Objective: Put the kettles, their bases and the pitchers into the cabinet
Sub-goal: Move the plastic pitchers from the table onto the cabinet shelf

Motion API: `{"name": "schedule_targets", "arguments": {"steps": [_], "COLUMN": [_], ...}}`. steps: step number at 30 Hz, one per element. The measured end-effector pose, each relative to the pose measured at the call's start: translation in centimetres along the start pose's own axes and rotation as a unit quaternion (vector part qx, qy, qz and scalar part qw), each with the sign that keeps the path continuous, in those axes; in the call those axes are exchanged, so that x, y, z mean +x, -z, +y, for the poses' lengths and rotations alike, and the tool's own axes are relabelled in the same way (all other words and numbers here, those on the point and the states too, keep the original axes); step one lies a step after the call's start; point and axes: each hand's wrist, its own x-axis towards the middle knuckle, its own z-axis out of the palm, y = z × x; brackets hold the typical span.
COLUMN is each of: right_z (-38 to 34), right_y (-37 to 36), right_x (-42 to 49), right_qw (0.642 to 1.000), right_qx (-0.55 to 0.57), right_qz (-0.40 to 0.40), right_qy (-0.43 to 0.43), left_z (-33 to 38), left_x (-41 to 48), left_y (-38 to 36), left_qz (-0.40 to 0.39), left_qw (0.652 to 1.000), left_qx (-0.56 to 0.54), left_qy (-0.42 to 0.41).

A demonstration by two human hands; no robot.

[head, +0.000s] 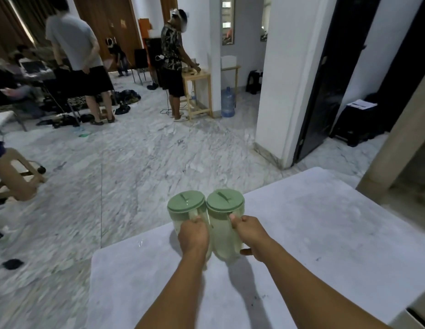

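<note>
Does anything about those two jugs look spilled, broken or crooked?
Nothing stands out. The left green-lidded clear plastic pitcher and the right one are upright, lids on, side by side, held by the left hand and right hand.

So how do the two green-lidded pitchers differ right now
The left pitcher is gripped by the left hand; the right pitcher by the right hand. The left pitcher hangs partly past the white table's edge, over the marble floor; the right pitcher sits wholly over the table. Both have pale translucent bodies, green lids, stand upright and touch side by side.
</note>
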Motion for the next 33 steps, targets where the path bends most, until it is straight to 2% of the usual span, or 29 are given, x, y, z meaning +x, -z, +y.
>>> {"name": "schedule_targets", "arguments": {"steps": [6,12,15,22,29,33], "right_z": [-0.9,0.5,2.7,8.1,14.7,19.0], "right_y": [4.4,11.2,15.2,27.7,41.9,50.3], "right_x": [-6.1,-18.0,-25.0,-40.7,-54.6,-61.1], "right_qw": [0.996,0.973,0.95,0.884,0.811,0.769], "right_qx": [0.045,0.074,0.083,0.108,0.119,0.102], "right_qz": [0.068,0.181,0.257,0.424,0.554,0.615], "right_qy": [0.042,0.122,0.155,0.167,0.148,0.142], "left_z": [2.7,4.3,4.0,3.4,2.2,2.2], "left_x": [-5.4,-17.2,-24.4,-42.5,-61.2,-71.8], "left_y": [2.9,4.9,5.0,2.0,-5.4,-11.0], "left_qz": [-0.041,-0.107,-0.151,-0.284,-0.398,-0.434], "left_qw": [0.997,0.975,0.959,0.908,0.839,0.818], "left_qx": [-0.031,-0.073,-0.09,-0.099,-0.121,-0.125], "left_qy": [-0.064,-0.178,-0.222,-0.293,-0.351,-0.355]}}
